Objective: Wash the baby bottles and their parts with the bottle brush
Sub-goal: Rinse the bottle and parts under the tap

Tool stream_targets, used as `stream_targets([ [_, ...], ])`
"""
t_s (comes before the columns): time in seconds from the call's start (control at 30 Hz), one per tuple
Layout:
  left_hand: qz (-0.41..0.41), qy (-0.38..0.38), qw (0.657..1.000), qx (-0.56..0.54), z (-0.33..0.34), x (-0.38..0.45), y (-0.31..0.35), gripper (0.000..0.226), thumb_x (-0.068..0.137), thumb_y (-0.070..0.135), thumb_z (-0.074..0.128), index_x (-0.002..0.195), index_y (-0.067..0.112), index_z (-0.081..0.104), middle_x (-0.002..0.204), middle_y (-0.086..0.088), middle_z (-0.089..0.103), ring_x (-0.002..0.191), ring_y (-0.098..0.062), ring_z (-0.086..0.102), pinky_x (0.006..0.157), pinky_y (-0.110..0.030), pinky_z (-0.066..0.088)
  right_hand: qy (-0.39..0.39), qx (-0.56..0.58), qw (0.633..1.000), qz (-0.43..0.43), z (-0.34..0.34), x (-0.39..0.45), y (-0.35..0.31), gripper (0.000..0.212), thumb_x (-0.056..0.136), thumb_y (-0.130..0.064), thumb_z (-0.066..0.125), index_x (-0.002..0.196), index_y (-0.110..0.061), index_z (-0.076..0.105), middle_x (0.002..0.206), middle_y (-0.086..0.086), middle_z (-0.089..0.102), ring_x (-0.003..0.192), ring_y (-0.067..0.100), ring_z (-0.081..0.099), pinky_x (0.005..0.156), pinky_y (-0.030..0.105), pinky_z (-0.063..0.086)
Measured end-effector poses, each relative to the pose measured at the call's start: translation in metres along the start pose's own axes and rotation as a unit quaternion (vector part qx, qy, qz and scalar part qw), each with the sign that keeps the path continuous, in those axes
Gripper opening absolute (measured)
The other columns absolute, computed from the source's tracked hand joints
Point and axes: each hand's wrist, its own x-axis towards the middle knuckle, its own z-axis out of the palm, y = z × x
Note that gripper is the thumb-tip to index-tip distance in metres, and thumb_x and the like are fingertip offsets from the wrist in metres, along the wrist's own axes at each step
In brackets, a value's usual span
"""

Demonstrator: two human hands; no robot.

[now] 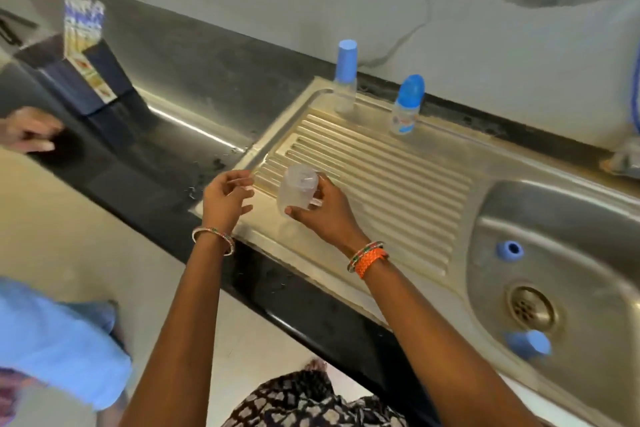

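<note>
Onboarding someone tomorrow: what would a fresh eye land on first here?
First the right hand gripping a clear bottle over the ribbed drainboard, with the left hand beside it, apparently pinching something small. Next, two blue-capped bottles upright at the drainboard's back edge, and two blue parts lying in the sink basin.
</note>
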Motion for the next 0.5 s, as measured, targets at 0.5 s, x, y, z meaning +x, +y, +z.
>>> stream_targets([
  [0.5, -0.001, 0.093, 0.996, 0.004, -0.05, 0.042, -0.008, 0.026, 0.091, -0.006, 0.045, 0.102, 0.012, 0.06, 0.092, 0.0, 0.065, 0.079, -0.012, 0.062, 0.065, -0.028, 0.055, -0.075, -0.143, 0.983, -0.092, 0.079, 0.054, 0.004, 0.062, 0.07, -0.024, 0.078, 0.124, -0.016, 0.05, 0.116, 0.002, 0.061, 0.103, 0.017, 0.057, 0.087, 0.039, 0.051],
])
